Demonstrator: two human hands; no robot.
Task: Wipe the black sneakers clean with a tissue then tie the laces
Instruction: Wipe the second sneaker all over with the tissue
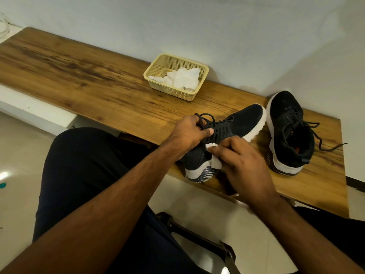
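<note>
A black sneaker with a white sole [240, 123] lies tilted on the near edge of the wooden table [98, 86], heel toward me. My left hand [187, 133] grips it at the tongue and laces. My right hand [243, 161] presses a white tissue [214, 155] against the sneaker's side near the heel. The second black sneaker [288, 131] stands to the right, its laces untied and trailing over the table.
A cream plastic basket [158, 70] holding white tissues sits by the wall behind the sneakers. The table runs far to the left. My dark-trousered legs and a chair frame [197, 238] are below, over a pale tiled floor.
</note>
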